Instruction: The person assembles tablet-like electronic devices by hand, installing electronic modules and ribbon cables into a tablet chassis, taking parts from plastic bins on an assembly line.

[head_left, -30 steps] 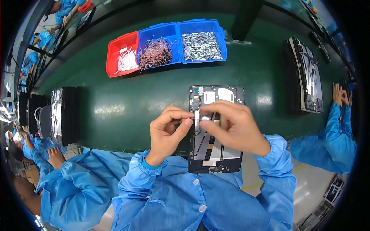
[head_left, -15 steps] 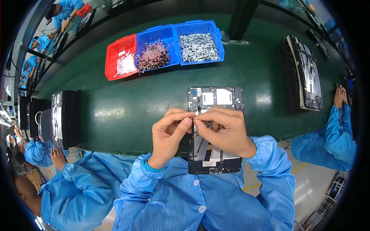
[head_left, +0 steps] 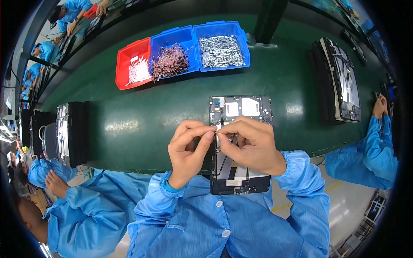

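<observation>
Two hands work above one opened tablet in the head view, the only view on record. The tablet [head_left: 241, 173] lies face down on the green desk [head_left: 137, 146], near its front edge, with its inner parts exposed. The left hand [head_left: 187, 148] is narrowed to a thumb-and-finger pinch over the tablet's left edge; the right hand [head_left: 251, 142] pinches likewise, the fingertips all but meeting. Between them shows a small thin part [head_left: 216, 131], apparently held by both; its type cannot be made out. Beyond, a red bin [head_left: 121, 73] of white pieces, a blue bin [head_left: 172, 35] of brownish wired pieces and a second blue bin [head_left: 219, 29] of silvery strips are all well stocked. Progress, as judged: partway. Done: boards, white panels and flat cables sit in the tablet. Outstanding: the pinched part is not released and the tablet carries no back cover. Stacks of tablets stand at left [head_left: 64, 133] and right [head_left: 346, 81]; their stage cannot be determined.
</observation>
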`<state>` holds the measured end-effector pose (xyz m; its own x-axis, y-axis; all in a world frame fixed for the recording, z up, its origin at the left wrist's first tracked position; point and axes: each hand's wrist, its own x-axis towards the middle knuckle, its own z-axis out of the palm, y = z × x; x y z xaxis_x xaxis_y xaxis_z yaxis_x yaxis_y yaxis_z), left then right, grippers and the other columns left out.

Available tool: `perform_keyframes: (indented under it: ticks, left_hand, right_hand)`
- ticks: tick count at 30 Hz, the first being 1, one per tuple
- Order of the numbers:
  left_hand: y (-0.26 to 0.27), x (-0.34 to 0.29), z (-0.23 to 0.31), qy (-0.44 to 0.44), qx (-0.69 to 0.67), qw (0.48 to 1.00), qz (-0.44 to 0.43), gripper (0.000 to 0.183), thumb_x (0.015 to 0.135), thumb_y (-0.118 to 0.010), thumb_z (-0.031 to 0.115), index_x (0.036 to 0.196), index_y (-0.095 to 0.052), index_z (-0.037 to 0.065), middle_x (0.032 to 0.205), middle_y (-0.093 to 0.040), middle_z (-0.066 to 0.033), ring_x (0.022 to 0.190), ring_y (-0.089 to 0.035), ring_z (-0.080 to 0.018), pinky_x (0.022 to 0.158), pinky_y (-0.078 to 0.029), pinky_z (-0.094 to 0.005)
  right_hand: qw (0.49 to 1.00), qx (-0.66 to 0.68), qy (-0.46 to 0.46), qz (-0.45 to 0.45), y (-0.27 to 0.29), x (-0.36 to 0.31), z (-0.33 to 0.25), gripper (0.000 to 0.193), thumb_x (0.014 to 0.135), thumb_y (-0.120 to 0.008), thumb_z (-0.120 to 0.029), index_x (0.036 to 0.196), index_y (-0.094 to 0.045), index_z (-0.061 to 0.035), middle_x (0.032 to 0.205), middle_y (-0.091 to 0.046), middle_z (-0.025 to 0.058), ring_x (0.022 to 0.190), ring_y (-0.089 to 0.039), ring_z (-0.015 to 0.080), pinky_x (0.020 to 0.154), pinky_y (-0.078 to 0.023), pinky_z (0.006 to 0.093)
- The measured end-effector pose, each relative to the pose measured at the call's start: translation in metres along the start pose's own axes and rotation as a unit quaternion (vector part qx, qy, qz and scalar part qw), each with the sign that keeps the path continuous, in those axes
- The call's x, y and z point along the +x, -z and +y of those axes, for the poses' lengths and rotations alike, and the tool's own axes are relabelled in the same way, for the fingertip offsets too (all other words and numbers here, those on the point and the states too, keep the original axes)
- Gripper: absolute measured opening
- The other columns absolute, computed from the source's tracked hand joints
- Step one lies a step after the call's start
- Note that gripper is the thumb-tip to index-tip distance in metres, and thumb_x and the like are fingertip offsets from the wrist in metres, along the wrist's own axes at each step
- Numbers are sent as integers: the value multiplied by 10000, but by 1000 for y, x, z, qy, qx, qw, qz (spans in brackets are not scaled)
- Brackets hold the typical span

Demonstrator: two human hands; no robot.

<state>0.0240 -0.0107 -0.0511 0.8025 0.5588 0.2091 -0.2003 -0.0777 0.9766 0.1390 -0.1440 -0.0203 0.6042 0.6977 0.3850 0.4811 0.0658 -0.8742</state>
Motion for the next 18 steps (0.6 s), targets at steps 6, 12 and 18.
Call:
perform_keyframes:
  ticks: [6, 12, 18]
  left_hand:
    - [-2, -1, 5, -88, 165, 982, 35, 195, 816, -712, -58, 993, -744, 18, 910, -595, -75, 821, -586, -153, 699, -466, -251]
    - [-3, 3, 11, -54, 246, 967, 25, 247, 839, -693, -40, 1072, -730, 33, 870, -590, -87, 778, -581, -173, 688, -468, -262]
    - [17, 14, -3, 239, 48, 968, -63, 371, 952, -628, 55, 1295, -538, -54, 940, -624, -42, 679, -607, -73, 529, -501, -202]
  right_hand:
    - [999, -19, 25, -11, 3, 3, 0, 144, 734, -738, 18, 851, -664, -21, 738, -637, 66, 592, -642, 153, 504, -501, 266]
    - [997, -66, 16, -48, 6, 11, 8, 110, 746, -718, -2, 827, -649, -30, 730, -629, 84, 624, -665, 202, 542, -527, 303]
    - [988, -114, 39, -95, 4, 13, 34, 77, 796, -703, -6, 857, -657, 0, 735, -622, 96, 596, -640, 180, 528, -506, 296]
